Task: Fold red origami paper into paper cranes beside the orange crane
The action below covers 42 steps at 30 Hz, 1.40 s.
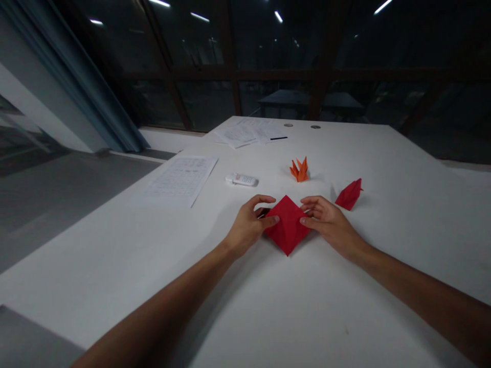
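Observation:
A red sheet of origami paper (287, 230), folded into a diamond with one corner towards me, is held between my two hands just over the white table. My left hand (251, 222) grips its left corner, thumb on top and fingers behind. On the opposite corner, my right hand (326, 222) pinches the paper the same way. Beyond the paper stands an orange folded paper figure (300, 169) with pointed tips. A red folded paper figure (349, 194) sits to the right, past my right hand.
A white remote control (242, 179) lies beyond my left hand. Printed sheets (184, 176) rest at the table's left side, with more papers (245, 133) and a black pen (279, 138) at the far end. Dark windows (276, 46) stand behind the white table (402, 204).

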Available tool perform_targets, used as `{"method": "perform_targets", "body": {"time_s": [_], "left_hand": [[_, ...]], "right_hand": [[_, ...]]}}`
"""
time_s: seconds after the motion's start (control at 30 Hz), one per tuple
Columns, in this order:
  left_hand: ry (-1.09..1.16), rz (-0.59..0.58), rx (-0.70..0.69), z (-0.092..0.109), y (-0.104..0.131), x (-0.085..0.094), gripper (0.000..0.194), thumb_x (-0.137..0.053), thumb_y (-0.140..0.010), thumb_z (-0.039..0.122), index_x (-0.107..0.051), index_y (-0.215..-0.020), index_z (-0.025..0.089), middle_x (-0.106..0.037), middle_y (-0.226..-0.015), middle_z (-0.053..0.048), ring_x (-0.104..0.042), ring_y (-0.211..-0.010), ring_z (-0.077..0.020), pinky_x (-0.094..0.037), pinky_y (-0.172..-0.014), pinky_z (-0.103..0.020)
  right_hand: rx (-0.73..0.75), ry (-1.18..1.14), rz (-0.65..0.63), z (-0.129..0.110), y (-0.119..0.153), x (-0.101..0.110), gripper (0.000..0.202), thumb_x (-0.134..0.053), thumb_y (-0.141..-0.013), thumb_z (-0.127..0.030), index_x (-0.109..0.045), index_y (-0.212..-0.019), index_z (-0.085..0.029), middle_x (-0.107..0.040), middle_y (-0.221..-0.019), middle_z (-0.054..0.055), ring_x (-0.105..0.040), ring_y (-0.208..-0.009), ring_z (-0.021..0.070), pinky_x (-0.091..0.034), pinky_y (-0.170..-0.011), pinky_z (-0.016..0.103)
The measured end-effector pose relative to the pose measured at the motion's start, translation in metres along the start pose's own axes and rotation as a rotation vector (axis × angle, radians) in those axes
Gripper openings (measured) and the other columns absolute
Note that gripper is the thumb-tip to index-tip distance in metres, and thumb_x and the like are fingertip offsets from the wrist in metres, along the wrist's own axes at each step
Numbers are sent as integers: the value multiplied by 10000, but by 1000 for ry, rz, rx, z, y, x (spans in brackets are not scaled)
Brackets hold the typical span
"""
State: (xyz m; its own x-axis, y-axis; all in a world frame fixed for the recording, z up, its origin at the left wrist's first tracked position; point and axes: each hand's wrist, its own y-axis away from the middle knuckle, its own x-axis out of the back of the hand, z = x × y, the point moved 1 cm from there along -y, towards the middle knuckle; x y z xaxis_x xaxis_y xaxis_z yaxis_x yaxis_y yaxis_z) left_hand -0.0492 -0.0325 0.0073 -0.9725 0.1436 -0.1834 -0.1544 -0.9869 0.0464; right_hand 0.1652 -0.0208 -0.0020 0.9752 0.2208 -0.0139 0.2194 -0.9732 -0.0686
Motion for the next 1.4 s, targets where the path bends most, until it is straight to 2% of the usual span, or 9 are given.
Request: {"method": "perform_targets", "body": {"time_s": [0.07, 0.2, 0.3, 0.43, 0.67, 0.87, 1.1, 1.2, 1.4], "left_hand": [[-18, -23, 15, -1, 1, -1, 529, -827, -690, 214, -562, -1148, 209, -688, -905, -41, -656, -782, -163, -494, -688, -268], [-102, -65, -78, -1, 1, -3, 478, -839, -704, 275, -588, -1103, 200, -641, -1104, -54, -636, -899, -150, -496, -748, -250], [-217, -119, -81, -3, 0, -4, 370, -771, -796, 352, -602, -1075, 176, -662, -1028, -56, -630, -864, -147, -490, -739, -252], [-253, -190, -42, -4, 0, -5, 304, -719, -842, 396, -593, -964, 148, -659, -846, -29, -597, -653, -115, -471, -603, -233], [-264, -94, -37, -3, -2, -3, 312, -718, -841, 401, -566, -943, 150, -624, -786, -5, -564, -562, -95, -468, -525, -222], [-264, -107, -53, -4, -5, 0, 318, -716, -847, 414, -575, -978, 159, -633, -793, -6, -568, -604, -98, -453, -536, -209], [-269, -286, -38, -6, -4, 1, 483, -827, -741, 313, -569, -1126, 175, -675, -935, -35, -620, -766, -139, -497, -673, -252], [-231, -290, -7, -8, -4, 1, 479, -808, -762, 277, -547, -1151, 175, -678, -952, -45, -632, -801, -148, -503, -703, -265], [-191, -276, -6, -10, -5, 0, 428, -766, -811, 287, -525, -1150, 182, -670, -915, -36, -610, -741, -128, -472, -640, -240]], "right_hand": [[-79, -26, -79, -2, 1, -3, 427, -778, -767, -322, -592, -1137, -218, -711, -948, 20, -690, -829, 179, -543, -761, 331], [-90, 5, -189, -4, 1, -7, 248, -707, -840, -367, -653, -1005, -190, -723, -857, 11, -681, -738, 169, -526, -678, 298], [-58, 39, -143, -2, 0, -7, 226, -715, -832, -396, -666, -903, -187, -713, -814, 1, -661, -690, 167, -510, -621, 285], [-57, 16, -87, 3, -2, -5, 236, -728, -821, -409, -667, -891, -191, -719, -818, 7, -662, -696, 173, -509, -639, 291], [-60, -28, -58, 8, -5, -2, 210, -743, -818, -397, -674, -859, -203, -726, -811, 11, -674, -741, 183, -509, -691, 301], [-65, -37, -75, 8, -4, -2, 209, -735, -832, -405, -674, -848, -206, -720, -796, 7, -667, -724, 180, -500, -673, 299], [-47, -61, -47, 7, -3, -1, 192, -745, -829, -378, -665, -828, -204, -696, -757, -12, -639, -684, 157, -484, -645, 276], [-33, -84, -32, 8, -2, 0, 174, -748, -830, -365, -671, -842, -210, -707, -775, -12, -647, -709, 159, -492, -668, 276], [-29, -133, -39, 8, -2, -1, 175, -755, -828, -366, -667, -843, -216, -727, -789, -9, -664, -715, 161, -505, -689, 281]]}}
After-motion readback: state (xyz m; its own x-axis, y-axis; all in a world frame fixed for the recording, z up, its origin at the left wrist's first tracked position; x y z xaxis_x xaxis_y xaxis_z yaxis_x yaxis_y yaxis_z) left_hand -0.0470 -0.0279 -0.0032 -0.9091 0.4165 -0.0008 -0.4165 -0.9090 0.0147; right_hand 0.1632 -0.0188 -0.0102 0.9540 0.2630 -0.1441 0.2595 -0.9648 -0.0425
